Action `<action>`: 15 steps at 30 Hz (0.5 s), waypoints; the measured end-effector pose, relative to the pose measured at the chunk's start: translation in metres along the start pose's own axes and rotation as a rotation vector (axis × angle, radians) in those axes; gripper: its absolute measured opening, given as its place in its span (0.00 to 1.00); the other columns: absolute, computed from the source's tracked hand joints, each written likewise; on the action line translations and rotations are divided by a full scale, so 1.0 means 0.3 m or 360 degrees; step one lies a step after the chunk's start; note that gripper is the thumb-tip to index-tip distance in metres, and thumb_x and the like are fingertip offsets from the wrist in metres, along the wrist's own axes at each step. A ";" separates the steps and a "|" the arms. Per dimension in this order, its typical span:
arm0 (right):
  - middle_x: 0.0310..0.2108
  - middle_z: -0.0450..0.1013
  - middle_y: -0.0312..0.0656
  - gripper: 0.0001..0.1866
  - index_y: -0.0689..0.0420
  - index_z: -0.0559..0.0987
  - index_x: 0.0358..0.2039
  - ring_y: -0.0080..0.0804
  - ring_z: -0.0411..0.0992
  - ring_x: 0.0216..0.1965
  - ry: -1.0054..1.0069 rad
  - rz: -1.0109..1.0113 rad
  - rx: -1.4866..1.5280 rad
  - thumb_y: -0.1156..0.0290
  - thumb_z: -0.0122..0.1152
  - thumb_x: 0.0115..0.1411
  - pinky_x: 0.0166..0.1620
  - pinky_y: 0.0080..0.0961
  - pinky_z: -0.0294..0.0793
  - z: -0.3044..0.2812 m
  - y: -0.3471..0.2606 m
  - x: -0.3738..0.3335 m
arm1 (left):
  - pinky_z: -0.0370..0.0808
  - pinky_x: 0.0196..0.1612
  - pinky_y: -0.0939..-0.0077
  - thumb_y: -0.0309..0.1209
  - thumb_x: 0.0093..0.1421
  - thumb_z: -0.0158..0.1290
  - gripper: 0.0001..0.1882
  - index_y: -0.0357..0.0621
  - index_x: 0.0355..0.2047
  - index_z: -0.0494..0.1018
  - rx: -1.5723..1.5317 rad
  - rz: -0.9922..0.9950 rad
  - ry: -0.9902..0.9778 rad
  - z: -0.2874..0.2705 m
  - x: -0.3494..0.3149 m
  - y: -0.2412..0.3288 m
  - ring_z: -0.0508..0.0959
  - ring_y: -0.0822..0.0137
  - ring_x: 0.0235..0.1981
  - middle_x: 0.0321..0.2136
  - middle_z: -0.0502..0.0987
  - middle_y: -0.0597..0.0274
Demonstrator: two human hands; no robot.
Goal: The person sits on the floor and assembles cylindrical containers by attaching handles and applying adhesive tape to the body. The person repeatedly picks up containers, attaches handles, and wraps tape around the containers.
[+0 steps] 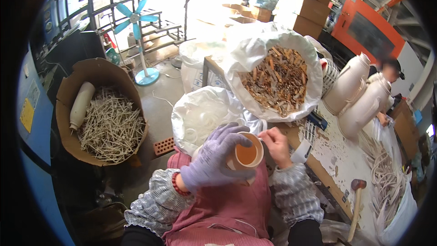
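My left hand (213, 160), in a lavender-grey work glove, wraps round a cream hollow cylinder (246, 155) with an orange inside. The cylinder is held above my lap, its round mouth tilted up toward me. Close against the right side of its rim is my bare right hand (276, 145), fingers pinched together. Whatever may be between those fingertips is too small to make out. Just beyond my hands stands a white sack (184, 109) holding pale translucent rings.
A large white sack (246, 54) contains brown scraps. On the worn workbench (325, 166) are cream jug bodies (348, 84), a mallet (357, 200) and pale strips (387, 173). Left are a cardboard box (68, 141) of thin sticks and a blue fan (135, 23). A person (387, 79) is at right.
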State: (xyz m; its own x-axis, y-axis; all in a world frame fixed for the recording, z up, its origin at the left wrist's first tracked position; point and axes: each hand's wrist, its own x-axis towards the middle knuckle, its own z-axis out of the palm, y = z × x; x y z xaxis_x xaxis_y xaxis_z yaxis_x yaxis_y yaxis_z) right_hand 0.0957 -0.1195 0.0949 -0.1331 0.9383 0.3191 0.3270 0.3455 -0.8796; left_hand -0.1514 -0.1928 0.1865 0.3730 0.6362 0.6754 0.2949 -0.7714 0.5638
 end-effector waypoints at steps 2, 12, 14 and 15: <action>0.33 0.71 0.37 0.12 0.62 0.78 0.25 0.21 0.68 0.35 0.0057 -0.0296 0.0009 0.70 0.56 0.63 0.39 0.18 0.66 -0.102 -0.162 -0.074 | 0.70 0.54 0.57 0.35 0.38 0.73 0.38 0.44 0.50 0.69 0.0138 0.0064 0.0146 0.077 0.007 0.008 0.73 0.44 0.51 0.48 0.74 0.49; 0.38 0.76 0.49 0.09 0.65 0.78 0.34 0.26 0.72 0.32 -0.0177 -0.0041 0.0849 0.70 0.56 0.64 0.34 0.22 0.72 -0.135 -0.412 -0.171 | 0.70 0.53 0.57 0.42 0.38 0.71 0.45 0.41 0.56 0.66 0.0120 0.0049 0.0096 0.180 0.052 0.004 0.74 0.50 0.50 0.51 0.74 0.54; 0.39 0.76 0.49 0.10 0.65 0.78 0.33 0.26 0.73 0.34 -0.0140 -0.0137 0.0769 0.71 0.55 0.65 0.36 0.23 0.74 -0.127 -0.422 -0.166 | 0.70 0.53 0.57 0.43 0.39 0.71 0.45 0.40 0.56 0.66 0.0135 0.0041 0.0080 0.175 0.052 0.000 0.74 0.49 0.49 0.50 0.74 0.54; 0.40 0.76 0.49 0.10 0.65 0.78 0.33 0.27 0.74 0.35 -0.0162 -0.0187 0.0712 0.71 0.55 0.65 0.38 0.23 0.74 -0.123 -0.429 -0.164 | 0.70 0.53 0.58 0.43 0.39 0.70 0.45 0.40 0.56 0.66 0.0147 0.0027 0.0076 0.173 0.051 -0.003 0.74 0.49 0.49 0.50 0.74 0.53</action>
State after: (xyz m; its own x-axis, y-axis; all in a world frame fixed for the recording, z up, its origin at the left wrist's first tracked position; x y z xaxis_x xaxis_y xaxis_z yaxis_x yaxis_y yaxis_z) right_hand 0.0946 -0.2096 0.2055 -0.2432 0.8794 0.4093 -0.1279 0.3892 -0.9122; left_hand -0.1003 -0.1829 0.1717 0.3372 0.6209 0.7076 0.3693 -0.7786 0.5073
